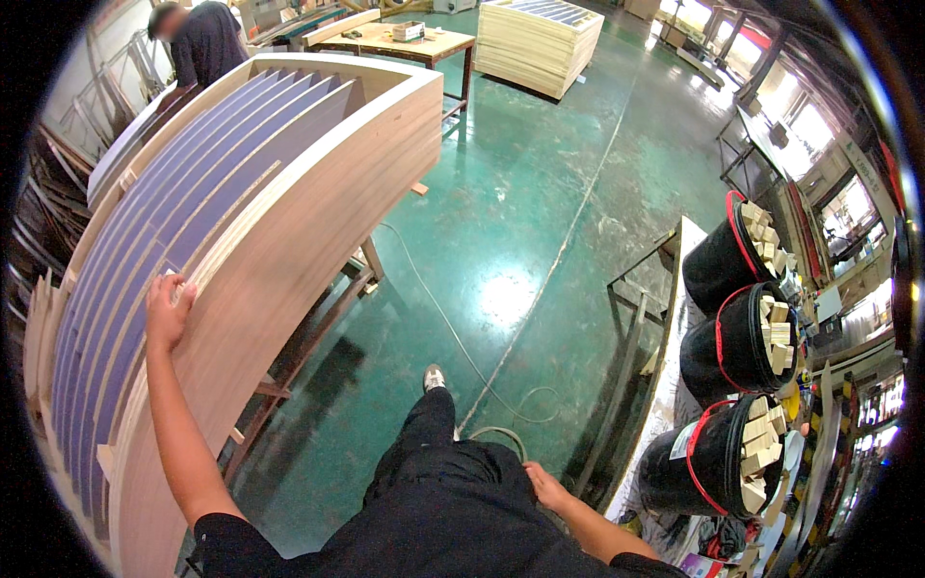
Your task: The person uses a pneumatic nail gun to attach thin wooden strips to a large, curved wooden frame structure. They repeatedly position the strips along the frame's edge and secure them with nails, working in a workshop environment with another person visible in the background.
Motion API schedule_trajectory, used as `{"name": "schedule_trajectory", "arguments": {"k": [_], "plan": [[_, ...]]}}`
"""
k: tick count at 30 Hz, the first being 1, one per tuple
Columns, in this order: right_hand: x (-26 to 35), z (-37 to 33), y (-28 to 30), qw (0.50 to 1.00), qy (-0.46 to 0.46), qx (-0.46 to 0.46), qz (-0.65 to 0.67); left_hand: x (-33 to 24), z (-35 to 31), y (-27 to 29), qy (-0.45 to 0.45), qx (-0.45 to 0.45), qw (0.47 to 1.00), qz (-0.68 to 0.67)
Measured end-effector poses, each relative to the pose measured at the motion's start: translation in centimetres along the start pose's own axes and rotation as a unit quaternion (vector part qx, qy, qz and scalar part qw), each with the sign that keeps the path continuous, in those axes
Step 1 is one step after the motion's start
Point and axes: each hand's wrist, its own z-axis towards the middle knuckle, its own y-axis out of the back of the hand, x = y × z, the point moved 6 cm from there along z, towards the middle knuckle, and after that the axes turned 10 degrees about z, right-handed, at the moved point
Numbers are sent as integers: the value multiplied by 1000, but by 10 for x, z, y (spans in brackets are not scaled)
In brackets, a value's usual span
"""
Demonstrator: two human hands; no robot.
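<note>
On my left lies a long curved wooden frame (318, 207) with several thin slats (207, 159) and purple-blue strips inside. My left hand (170, 310) rests at its inner edge, fingers bent and closed around something small that I cannot make out. Low beside my body, my right hand (547, 486) is closed, with most of its fingers hidden. A pale hose (501, 433) curves up from the floor to this hand; what the hand grips is not plain.
Wooden trestles (361, 275) carry the frame. To my right, black buckets (708, 462) of wood blocks stand on a bench (665, 385). Hose trails over the green floor (540, 193). Ahead are a worktable (438, 46) and stacked panels (525, 53); a person (207, 43) bends at far left.
</note>
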Motion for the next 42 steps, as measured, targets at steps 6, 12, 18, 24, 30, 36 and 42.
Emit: {"name": "schedule_trajectory", "arguments": {"k": [6, 12, 18, 24, 30, 36, 42], "plan": [[-26, 6, -13, 995, 95, -45, 2, 0, 1, 1, -9, -6, 1000, 13], [-6, 21, -11, 996, 26, -56, -57, -7, 2, 3, -23, -3, 1000, 1], [-16, 28, -10, 994, 15, -43, 98, -2, -2, 2, -43, -52, 998, 11], [-20, 34, -16, 978, 2, -33, 207, -7, -3, 5, -49, -55, 997, -8], [-23, 30, -17, 991, 27, -34, 126, -3, -1, 2, -35, -50, 998, 14], [12, 17, -13, 998, 24, -53, -20, 2, 1, -1, -28, -21, 999, -7], [27, 35, -1, 985, 37, -49, -161, -8, 1, 2, -37, -2, 999, -21]]}}
